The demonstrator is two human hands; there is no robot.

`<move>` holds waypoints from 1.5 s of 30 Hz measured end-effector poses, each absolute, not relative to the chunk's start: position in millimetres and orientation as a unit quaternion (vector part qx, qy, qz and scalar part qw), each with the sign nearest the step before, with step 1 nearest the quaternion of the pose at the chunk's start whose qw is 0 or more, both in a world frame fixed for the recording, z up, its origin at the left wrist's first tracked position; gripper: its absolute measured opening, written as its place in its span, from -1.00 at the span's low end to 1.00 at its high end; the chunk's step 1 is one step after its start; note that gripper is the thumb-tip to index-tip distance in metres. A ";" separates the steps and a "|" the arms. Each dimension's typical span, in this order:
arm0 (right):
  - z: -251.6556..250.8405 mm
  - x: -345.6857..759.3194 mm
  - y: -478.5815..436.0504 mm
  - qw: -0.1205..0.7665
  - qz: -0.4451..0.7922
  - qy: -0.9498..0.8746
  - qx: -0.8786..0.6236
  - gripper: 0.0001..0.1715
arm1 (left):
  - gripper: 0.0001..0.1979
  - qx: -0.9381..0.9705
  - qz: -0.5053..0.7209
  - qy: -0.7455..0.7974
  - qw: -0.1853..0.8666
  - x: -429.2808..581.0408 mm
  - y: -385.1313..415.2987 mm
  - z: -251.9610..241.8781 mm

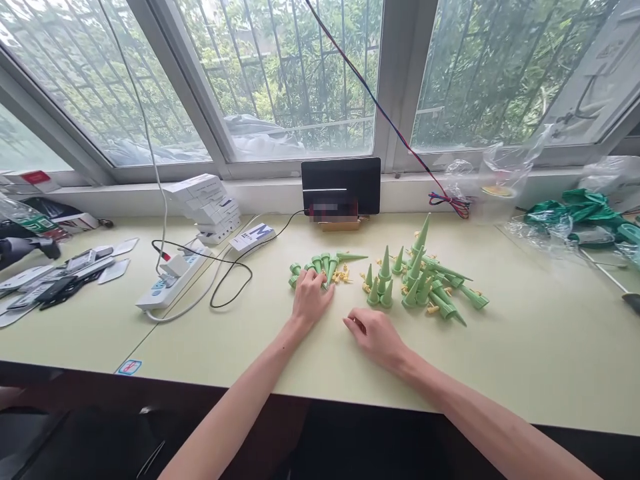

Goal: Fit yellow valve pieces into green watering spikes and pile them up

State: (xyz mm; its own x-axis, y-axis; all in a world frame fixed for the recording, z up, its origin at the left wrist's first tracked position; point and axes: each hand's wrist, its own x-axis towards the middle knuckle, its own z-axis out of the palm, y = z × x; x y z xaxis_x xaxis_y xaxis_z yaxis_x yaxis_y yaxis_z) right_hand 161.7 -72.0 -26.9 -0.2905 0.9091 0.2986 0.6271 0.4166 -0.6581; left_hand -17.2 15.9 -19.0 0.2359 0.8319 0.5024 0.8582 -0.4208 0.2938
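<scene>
Green spike (pixel 332 269): at the far side of the left hand (pixel 310 297), by its thumb and fingers; long axis runs near to far, tip toward the person.
Nearer hand: the left; the right hand (pixel 376 335) sits apart, to the right and nearer.
Left hand pose: palm down, fingers reaching far, at the spikes; cannot tell whether it grips one.
Right hand pose: on its side, fingers curled, nothing visible held; cannot tell what the fingers hide.
Right-hand spike group (pixel 414 277): beyond the right hand, apart.
</scene>
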 end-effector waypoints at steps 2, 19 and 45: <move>-26.5 161.6 -71.8 0.328 0.218 -0.774 -0.496 -0.68 | -0.86 -0.786 -0.296 -0.542 0.024 -15.8 16.8 -19.9; -25.4 162.7 -71.1 0.331 0.239 -0.765 -0.497 -0.69 | -0.78 -0.767 -0.408 -0.493 0.030 -15.2 15.5 -21.7; -22.1 163.2 -72.8 0.454 0.513 -0.552 -0.475 -0.25 | -0.88 -0.854 -0.417 -0.307 -0.052 -29.7 -66.4 -17.2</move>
State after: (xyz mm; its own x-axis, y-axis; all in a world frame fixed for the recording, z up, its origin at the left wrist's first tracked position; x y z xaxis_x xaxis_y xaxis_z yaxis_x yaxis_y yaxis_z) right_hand 163.2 -72.8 -22.1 -0.1365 0.9905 0.0135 0.0586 0.0217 -0.9980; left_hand -29.7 -66.4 -17.2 0.4642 0.5677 0.6799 0.4815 -0.8060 0.3442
